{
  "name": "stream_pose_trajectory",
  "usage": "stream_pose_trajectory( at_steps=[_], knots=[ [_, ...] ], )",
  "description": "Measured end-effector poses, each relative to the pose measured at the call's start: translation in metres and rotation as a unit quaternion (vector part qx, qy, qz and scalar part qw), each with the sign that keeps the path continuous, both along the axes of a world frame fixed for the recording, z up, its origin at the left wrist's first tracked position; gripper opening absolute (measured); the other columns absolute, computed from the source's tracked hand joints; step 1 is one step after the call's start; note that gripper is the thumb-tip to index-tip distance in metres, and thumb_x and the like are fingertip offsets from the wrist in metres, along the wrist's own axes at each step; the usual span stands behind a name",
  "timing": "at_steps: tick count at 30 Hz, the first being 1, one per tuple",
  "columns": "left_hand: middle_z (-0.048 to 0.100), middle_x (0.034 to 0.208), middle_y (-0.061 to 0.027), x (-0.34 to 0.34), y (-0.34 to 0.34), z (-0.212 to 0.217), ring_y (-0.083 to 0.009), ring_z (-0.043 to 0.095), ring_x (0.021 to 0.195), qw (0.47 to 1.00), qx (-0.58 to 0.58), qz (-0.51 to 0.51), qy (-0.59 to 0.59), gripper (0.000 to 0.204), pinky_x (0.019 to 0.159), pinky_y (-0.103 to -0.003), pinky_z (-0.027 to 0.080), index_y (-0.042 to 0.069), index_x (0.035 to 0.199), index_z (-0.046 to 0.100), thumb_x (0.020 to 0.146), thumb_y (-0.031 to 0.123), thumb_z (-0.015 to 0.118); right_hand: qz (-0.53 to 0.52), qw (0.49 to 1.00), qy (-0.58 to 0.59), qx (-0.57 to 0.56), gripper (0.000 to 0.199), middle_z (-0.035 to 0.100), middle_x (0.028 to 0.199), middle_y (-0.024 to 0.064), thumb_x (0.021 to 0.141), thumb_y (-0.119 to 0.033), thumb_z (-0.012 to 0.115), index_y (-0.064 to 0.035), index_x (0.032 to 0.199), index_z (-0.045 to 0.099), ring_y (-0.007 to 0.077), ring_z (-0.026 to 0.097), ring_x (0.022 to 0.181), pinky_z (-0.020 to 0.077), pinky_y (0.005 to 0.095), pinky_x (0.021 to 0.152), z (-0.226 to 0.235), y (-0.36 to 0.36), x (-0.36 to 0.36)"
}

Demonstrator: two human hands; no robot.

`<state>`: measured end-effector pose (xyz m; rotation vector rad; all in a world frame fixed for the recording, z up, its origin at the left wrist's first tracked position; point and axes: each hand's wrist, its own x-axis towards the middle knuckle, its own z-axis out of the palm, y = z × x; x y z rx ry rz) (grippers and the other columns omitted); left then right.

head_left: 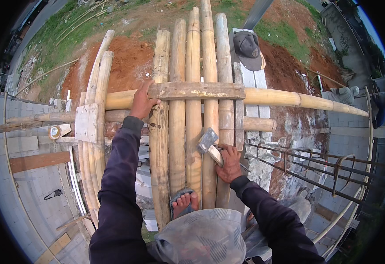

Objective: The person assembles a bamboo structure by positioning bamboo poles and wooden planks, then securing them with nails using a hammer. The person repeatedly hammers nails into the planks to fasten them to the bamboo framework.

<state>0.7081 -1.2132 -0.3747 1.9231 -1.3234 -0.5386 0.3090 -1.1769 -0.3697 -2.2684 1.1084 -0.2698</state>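
A hammer (210, 145) with a grey steel head and pale wooden handle lies in the right hand (230, 163), whose grip is closed around the handle, the head resting against the bamboo poles (192, 127) just left of the hand. These poles run side by side from near to far, forming a narrow platform. Across them, farther off, lies a flat wooden slat (197, 90), and the left hand (141, 102) has its grip wrapped over the slat's left end where it meets the long horizontal bamboo pole (298, 99) beneath. Near the lower edge a foot in a grey sandal (184, 202) stands on the poles, between the two dark sleeves. To the left, curved bamboo poles (96, 110) bend away, with a square wooden block (86, 123) fixed to them and a roll of tape (55, 131) beside it. To the right, rusty steel rebar (315, 169) juts out. Far ahead, a dark cap (248, 49) rests on grey planks (252, 79), above red earth (122, 61) and grass.
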Motion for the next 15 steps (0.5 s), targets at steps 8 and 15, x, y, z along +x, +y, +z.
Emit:
stream_pose_trajectory(
  at_steps=[8, 15],
  knots=[
    [0.06, 0.128, -0.0185, 0.01, -0.002, -0.004, -0.0327, 0.057, 0.119, 0.997, 0.037, -0.018, 0.067, 0.074, 0.102, -0.038, 0.044, 0.007, 0.134, 0.052, 0.068, 0.001, 0.084, 0.009, 1.0, -0.008, -0.01, 0.055, 0.053, 0.129, 0.0103, 0.063, -0.01, 0.068, -0.0059, 0.117, 0.057, 0.0334, 0.046, 0.122, 0.0346, 0.0473, 0.096, 0.0, -0.002, 0.001],
    [0.039, 0.147, -0.0164, -0.018, -0.006, 0.015, -0.037, 0.035, 0.14, 0.974, -0.028, -0.055, -0.22, 0.082, 0.116, -0.047, 0.031, 0.008, 0.142, 0.044, 0.071, 0.008, 0.083, 0.003, 1.0, 0.0, 0.004, 0.052, 0.053, 0.13, 0.0106, 0.064, -0.01, 0.069, -0.0056, 0.115, 0.057, 0.0331, 0.046, 0.123, 0.0347, 0.047, 0.096, -0.001, -0.001, -0.001]
  ],
)
